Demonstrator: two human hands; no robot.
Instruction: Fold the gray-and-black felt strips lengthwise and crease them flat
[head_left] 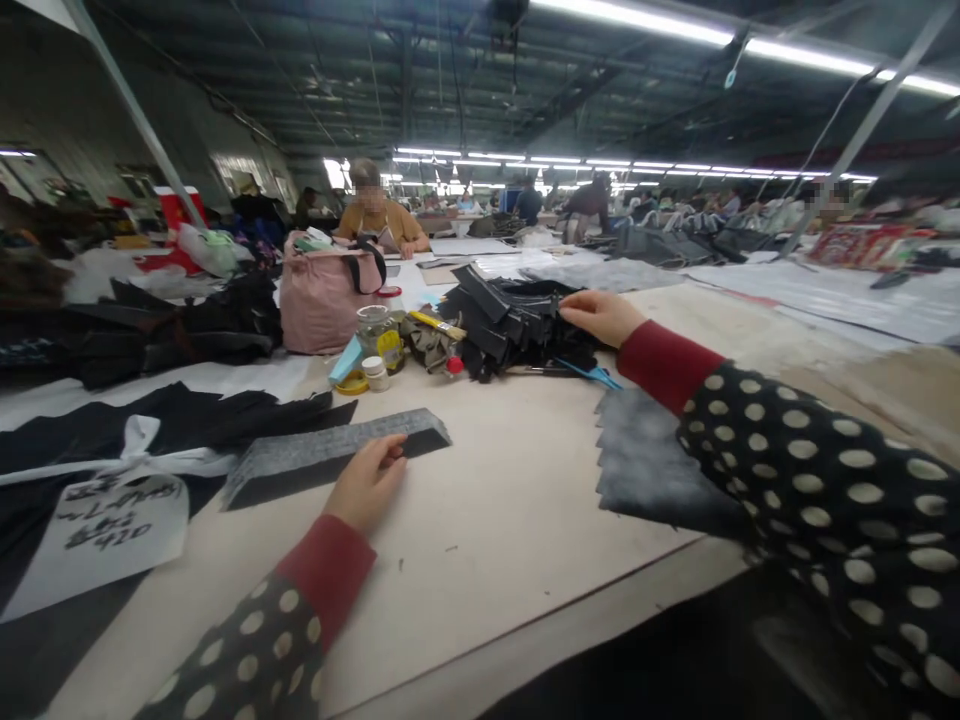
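Observation:
A dark fabric strip (315,446) with a grey speckled upper face lies on the pale work table (495,520). My left hand (369,482) rests at its near edge, fingers curled and closed on the strip. Farther off, my right hand (604,316) reaches to a heap of dark fabric pieces (510,315). Its fingertips are pinched together at the heap's right side, on the edge of a piece there; the exact grip is small in view. Beneath my right forearm lies a stack of grey fabric pieces (652,460) with jagged left edges.
At left is a black fabric bundle (225,405) tied with a white strip, with a handwritten tag (112,525). Beyond stand a pink bag (322,300), a glass jar (375,330), a small white bottle (375,374), a yellow-handled brush (435,324) and blue scissors (589,373). A co-worker (382,220) sits across.

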